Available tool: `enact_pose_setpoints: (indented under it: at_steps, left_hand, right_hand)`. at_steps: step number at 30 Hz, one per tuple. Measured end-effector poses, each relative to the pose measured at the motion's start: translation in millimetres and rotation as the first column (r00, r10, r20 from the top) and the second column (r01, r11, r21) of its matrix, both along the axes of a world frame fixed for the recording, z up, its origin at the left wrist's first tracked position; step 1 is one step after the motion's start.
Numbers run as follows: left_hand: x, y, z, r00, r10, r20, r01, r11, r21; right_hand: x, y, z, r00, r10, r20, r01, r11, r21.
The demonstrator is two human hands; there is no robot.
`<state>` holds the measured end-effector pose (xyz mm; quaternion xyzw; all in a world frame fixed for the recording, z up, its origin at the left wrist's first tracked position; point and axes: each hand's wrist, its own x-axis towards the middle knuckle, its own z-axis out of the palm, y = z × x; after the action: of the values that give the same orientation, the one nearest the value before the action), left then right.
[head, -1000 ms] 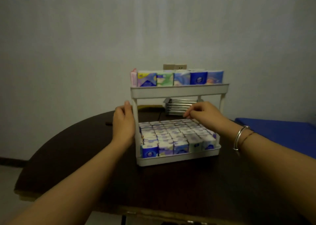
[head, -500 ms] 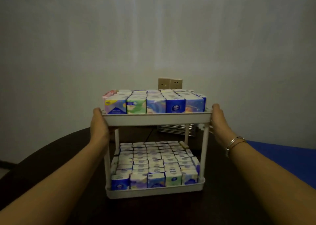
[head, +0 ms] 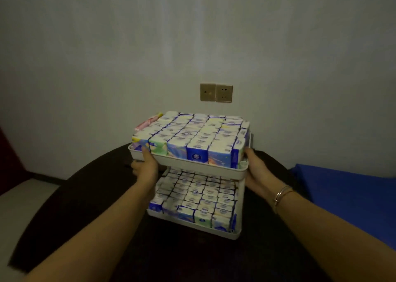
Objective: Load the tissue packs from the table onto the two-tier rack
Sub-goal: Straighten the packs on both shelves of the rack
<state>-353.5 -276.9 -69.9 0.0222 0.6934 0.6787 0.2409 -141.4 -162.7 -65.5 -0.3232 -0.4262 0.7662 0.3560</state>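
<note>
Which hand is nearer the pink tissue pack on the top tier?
Left. The left hand grips the white rack's top tray just below the pink tissue pack's side; the right hand holds the opposite end.

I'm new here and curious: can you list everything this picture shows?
two-tier rack: one, white, on the table, held at its upper tray
tissue packs: many, mostly white and blue, filling both tiers
table: one, dark, round-edged
wall sockets: two, brass-coloured, on the wall
blue surface: one, at right
bracelet: gold, right wrist
left hand: grips tray's left edge
right hand: grips tray's right edge
</note>
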Motion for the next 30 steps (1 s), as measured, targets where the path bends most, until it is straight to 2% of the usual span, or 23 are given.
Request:
enact_pose_setpoints:
  at_steps: [3, 6, 9, 10, 12, 14, 15, 17, 19, 21, 23, 27, 28, 30]
  left_hand:
    - [62.4, -12.1, 12.3, 0.975, -0.175, 0.136, 0.141, 0.964, 0.227]
    - [111.7, -19.3, 25.3, 0.935, -0.221, 0.279, 0.118, 0.932, 0.343]
    - [144.1, -38.5, 36.5, 0.955, -0.186, 0.233, 0.097, 0.933, 0.345]
    - [149.6, -46.8, 36.2, 0.969, -0.172, 0.177, 0.108, 0.940, 0.324]
    - [153.8, -59.9, 41.7, 0.988, -0.146, 0.042, 0.132, 0.962, 0.238]
    - [149.7, -66.0, 49.3, 0.987, -0.137, -0.089, 0.145, 0.985, 0.093]
    - [147.0, -67.4, 53.4, 0.979, -0.163, -0.124, 0.167, 0.986, 0.023]
    - [141.5, -67.4, 56.0, 0.964, -0.239, -0.120, 0.232, 0.970, -0.068]
    - [136.1, -68.3, 55.0, 0.951, -0.297, -0.091, 0.290, 0.953, -0.083]
    - [130.2, -68.4, 55.2, 0.938, -0.337, -0.082, 0.328, 0.939, -0.105]
    - [121.8, -64.5, 54.0, 0.935, -0.342, -0.094, 0.327, 0.934, -0.147]
    - [113.0, -49.1, 55.0, 0.921, -0.331, -0.206, 0.310, 0.942, -0.131]
    - [112.0, -45.5, 55.1, 0.921, -0.321, -0.219, 0.301, 0.946, -0.121]
    - [109.1, -44.3, 59.0, 0.922, -0.336, -0.190, 0.316, 0.940, -0.129]
  right_hand:
    - [11.4, -17.2, 9.9, 0.974, 0.109, 0.199, -0.104, 0.994, -0.037]
    - [32.8, -41.6, 18.3, 0.881, 0.283, 0.378, -0.290, 0.956, -0.039]
    - [53.8, -70.7, 34.9, 0.717, 0.373, 0.588, -0.462, 0.887, 0.001]
    - [61.3, -77.5, 41.7, 0.669, 0.321, 0.671, -0.492, 0.867, 0.076]
    - [75.6, -81.2, 58.2, 0.621, 0.021, 0.784, -0.487, 0.794, 0.364]
    - [86.6, -77.5, 78.2, 0.592, -0.337, 0.732, -0.487, 0.574, 0.658]
    - [87.4, -72.5, 85.5, 0.598, -0.447, 0.665, -0.488, 0.455, 0.745]
    - [84.0, -62.5, 96.9, 0.612, -0.545, 0.573, -0.509, 0.282, 0.813]
    - [75.4, -49.9, 99.2, 0.601, -0.539, 0.590, -0.574, 0.223, 0.788]
    - [64.6, -35.6, 97.1, 0.575, -0.451, 0.683, -0.630, 0.289, 0.721]
    - [55.1, -18.7, 92.4, 0.544, -0.338, 0.768, -0.647, 0.413, 0.641]
    - [45.2, 4.9, 90.5, 0.620, -0.067, 0.782, -0.541, 0.685, 0.488]
    - [45.5, 5.6, 91.6, 0.625, 0.004, 0.780, -0.546, 0.717, 0.434]
    - [48.7, 3.7, 91.3, 0.604, 0.022, 0.797, -0.581, 0.697, 0.420]
